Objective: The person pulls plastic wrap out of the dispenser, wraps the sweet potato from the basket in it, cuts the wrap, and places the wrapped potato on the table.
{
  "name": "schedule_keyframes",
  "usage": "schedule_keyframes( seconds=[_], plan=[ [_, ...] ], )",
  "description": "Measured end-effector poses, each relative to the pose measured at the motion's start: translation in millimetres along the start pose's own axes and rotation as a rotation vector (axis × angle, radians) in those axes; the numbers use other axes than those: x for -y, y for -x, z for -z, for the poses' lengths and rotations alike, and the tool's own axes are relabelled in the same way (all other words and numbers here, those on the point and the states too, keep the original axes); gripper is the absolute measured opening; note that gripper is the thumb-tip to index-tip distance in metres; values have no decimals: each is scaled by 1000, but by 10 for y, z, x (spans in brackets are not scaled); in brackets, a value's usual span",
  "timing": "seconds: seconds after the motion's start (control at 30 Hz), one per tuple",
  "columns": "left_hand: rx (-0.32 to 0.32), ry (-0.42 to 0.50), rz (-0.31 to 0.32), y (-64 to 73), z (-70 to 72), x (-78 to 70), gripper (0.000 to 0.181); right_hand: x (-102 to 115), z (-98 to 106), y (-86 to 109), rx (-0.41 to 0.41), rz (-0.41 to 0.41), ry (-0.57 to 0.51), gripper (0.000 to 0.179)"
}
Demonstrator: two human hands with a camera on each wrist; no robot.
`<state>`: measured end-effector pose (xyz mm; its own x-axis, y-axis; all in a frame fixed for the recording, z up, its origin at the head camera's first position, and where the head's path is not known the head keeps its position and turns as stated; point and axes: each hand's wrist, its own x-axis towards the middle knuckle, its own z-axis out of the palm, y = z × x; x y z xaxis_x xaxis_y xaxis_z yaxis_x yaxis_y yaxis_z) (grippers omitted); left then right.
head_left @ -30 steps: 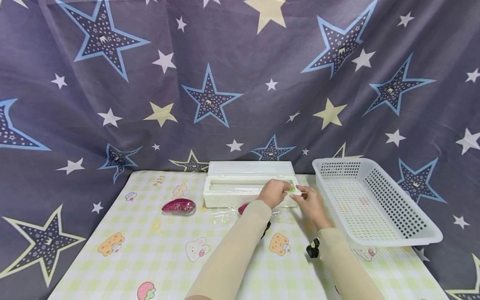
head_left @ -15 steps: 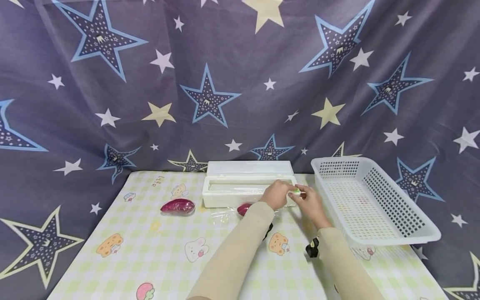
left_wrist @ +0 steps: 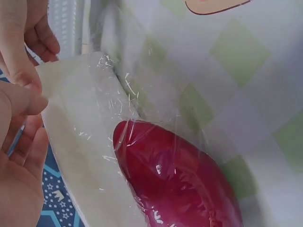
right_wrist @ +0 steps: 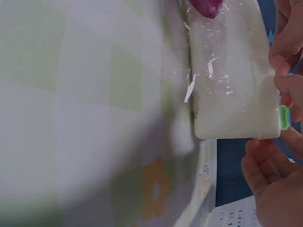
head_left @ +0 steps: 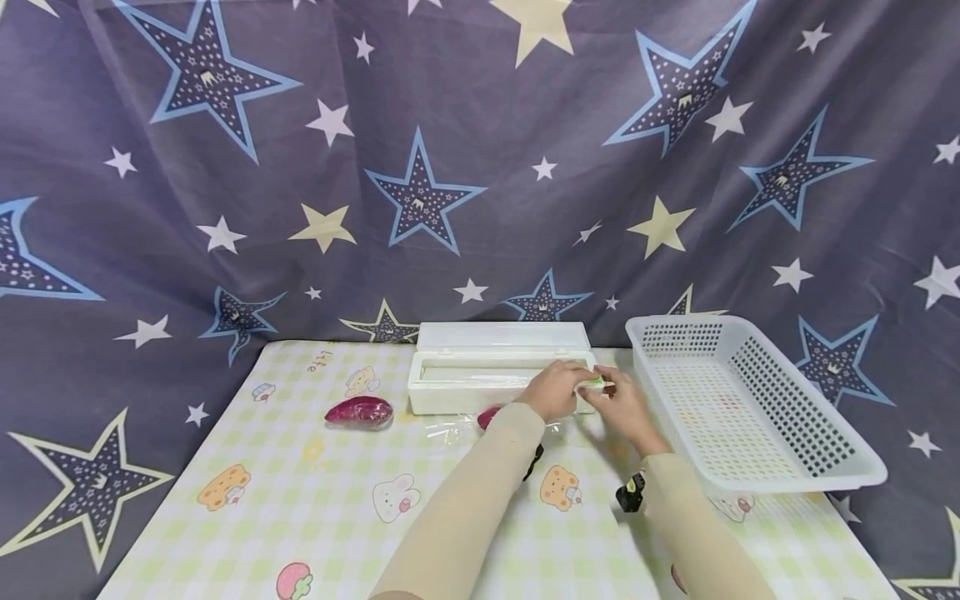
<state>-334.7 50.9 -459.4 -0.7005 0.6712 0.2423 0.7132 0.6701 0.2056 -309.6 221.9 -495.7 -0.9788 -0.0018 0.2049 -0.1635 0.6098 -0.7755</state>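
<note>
A white cling film box (head_left: 450,402) lies lengthwise at the back of the table with its lid (head_left: 502,337) raised. At its right end, my left hand (head_left: 553,392) pinches the small green slide cutter (right_wrist: 284,117) on the top edge. My right hand (head_left: 621,408) grips that same end of the box, fingertips on its corner. Clear film (head_left: 447,431) hangs over the box's front onto the table. Under it lies a purple-red tapered vegetable, like a sweet potato (left_wrist: 175,175), partly hidden by my left arm in the head view.
Another purple-red vegetable (head_left: 358,412), wrapped in film, lies left of the box. A white perforated basket (head_left: 757,479) stands to the right, close to my right forearm. Behind the table hangs a star-patterned cloth (head_left: 480,167).
My left hand has shifted right along the box's top edge, and the green slide cutter has gone with it to the right end. My right hand stays at that end.
</note>
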Motion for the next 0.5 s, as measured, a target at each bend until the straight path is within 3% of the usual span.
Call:
schedule_keyframes(
  seconds=[0.23,0.5],
  plan=[
    [15,115,14,72,73,91,52,55,42,45,-3,41,11,66],
    [-42,204,33,301,262,245,48,106,49,100,-62,139,63,56]
  ],
)
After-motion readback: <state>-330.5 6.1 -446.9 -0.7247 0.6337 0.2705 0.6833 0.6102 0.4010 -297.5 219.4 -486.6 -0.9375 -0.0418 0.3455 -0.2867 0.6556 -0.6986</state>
